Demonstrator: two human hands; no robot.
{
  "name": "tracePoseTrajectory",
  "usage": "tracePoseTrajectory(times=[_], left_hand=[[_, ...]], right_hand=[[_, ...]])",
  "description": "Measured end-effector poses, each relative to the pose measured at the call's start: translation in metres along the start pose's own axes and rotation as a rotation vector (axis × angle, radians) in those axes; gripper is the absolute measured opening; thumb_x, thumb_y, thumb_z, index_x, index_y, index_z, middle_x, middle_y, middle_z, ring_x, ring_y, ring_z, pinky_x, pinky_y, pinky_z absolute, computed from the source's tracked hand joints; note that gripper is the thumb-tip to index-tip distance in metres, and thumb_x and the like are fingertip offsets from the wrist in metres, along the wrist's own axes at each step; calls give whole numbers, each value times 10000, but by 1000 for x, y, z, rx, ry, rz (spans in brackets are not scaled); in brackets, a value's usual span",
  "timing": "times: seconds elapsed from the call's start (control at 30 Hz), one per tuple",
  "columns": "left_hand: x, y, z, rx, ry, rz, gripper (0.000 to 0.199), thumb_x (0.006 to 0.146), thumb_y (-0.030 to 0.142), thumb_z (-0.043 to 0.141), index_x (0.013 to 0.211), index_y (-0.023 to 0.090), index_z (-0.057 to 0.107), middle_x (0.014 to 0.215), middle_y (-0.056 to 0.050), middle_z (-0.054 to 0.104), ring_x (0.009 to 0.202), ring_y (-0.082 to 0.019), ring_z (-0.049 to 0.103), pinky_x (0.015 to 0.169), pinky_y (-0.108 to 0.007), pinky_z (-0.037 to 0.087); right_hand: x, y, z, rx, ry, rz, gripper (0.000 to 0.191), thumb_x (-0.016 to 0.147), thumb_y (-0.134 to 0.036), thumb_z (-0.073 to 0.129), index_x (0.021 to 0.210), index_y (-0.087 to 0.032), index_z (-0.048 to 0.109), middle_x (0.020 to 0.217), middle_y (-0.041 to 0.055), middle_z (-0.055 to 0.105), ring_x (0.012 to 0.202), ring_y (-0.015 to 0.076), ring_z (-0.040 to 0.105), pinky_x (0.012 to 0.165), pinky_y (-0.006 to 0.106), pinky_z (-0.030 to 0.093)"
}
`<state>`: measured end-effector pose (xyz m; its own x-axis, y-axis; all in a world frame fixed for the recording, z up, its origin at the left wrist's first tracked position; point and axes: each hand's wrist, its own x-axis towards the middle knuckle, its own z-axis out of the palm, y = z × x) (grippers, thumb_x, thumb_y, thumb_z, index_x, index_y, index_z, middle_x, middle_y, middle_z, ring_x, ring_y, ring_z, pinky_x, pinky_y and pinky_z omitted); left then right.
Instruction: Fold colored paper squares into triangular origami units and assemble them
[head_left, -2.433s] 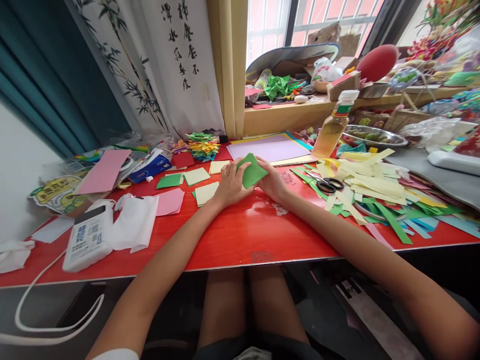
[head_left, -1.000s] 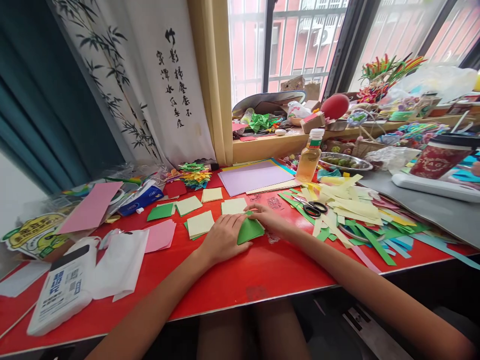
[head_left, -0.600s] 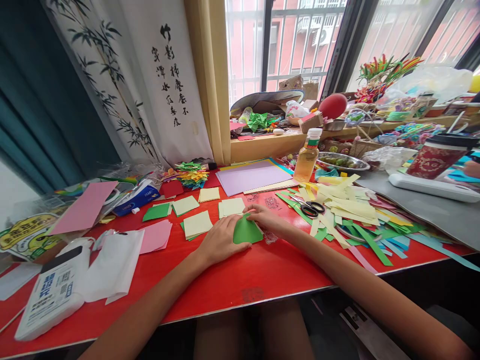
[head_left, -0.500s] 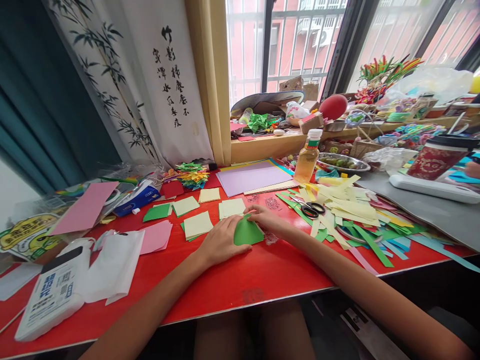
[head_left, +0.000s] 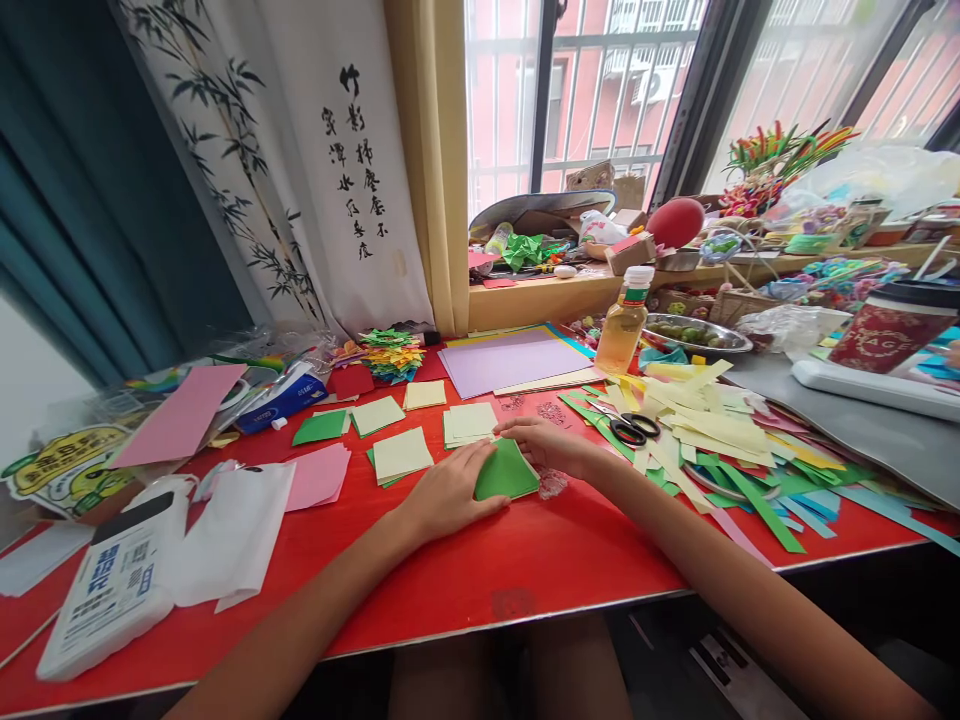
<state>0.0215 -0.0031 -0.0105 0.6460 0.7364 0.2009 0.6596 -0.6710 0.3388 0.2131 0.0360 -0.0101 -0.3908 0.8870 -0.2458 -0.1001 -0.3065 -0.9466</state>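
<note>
A stack of green paper squares [head_left: 507,474] lies on the red table [head_left: 450,570] between my hands. My left hand [head_left: 453,492] rests along its left side, fingers and thumb around its edge. At its far edge is my right hand [head_left: 546,446], its fingers bent and pinching the top of the paper. Just beyond my hands sits a pale yellow stack [head_left: 469,424]. To the left are another pale yellow stack [head_left: 403,455] with green under it, a smaller one [head_left: 424,395], a green one [head_left: 320,427] and pink sheets [head_left: 319,475].
Black-handled scissors [head_left: 634,428] lie by a heap of paper strips [head_left: 705,420] on the right. Behind them stand a bottle [head_left: 622,320] and a bowl of green fruit [head_left: 694,333]. A white pack [head_left: 105,600] is at the left, a red cup [head_left: 889,325] at the far right.
The view has shifted slightly, so everything appears a little lower and to the right. The green paper lies flatter between my hands, which have barely moved relative to the table.
</note>
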Motion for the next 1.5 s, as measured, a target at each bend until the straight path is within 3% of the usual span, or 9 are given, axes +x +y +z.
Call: tracePoseTrajectory(times=[0.4, 0.83, 1.13, 1.33, 1.5], left_hand=[[0, 2, -3, -8, -2, 31, 689, 718, 525, 532, 1289, 186, 350, 1347, -92, 394, 1233, -250, 362, 987, -406, 358], [-2, 2, -4, -33, 27, 55, 616, 777, 463, 486, 1305, 190, 324, 1338, -75, 410, 1224, -218, 379, 991, -376, 364], [-2, 0, -5, -29, 26, 101, 603, 768, 439, 522, 1295, 213, 334, 1363, -70, 376, 1237, -218, 365, 1007, -386, 350], [0, -2, -3, 70, 112, 203, 400, 815, 380, 480, 1173, 203, 468, 1265, -78, 484, 1160, -211, 447, 969, -375, 388], [1, -6, 1, 193, 128, 291, 264, 886, 243, 339, 977, 174, 577, 1048, -77, 601, 985, -195, 541, 867, -349, 439]], right_hand=[[-5, -8, -4, 4, -52, 56, 130, 745, -196, 588, 868, -159, 569, 773, 24, 612, 622, 80, 583, 580, 182, 492], [-7, -8, -9, -70, -98, 54, 219, 718, -209, 629, 930, -164, 597, 834, 31, 614, 636, 75, 574, 510, 147, 474], [-5, -8, -9, -57, -95, 46, 133, 744, -259, 609, 834, -160, 609, 835, 29, 622, 650, 72, 576, 571, 151, 489], [-6, -8, -10, -90, -104, 41, 197, 738, -273, 614, 904, -169, 630, 883, 32, 637, 680, 80, 584, 586, 156, 489], [-7, -8, -10, -134, -123, 38, 219, 757, -305, 584, 925, -173, 634, 879, 29, 632, 751, 105, 584, 662, 197, 487]])
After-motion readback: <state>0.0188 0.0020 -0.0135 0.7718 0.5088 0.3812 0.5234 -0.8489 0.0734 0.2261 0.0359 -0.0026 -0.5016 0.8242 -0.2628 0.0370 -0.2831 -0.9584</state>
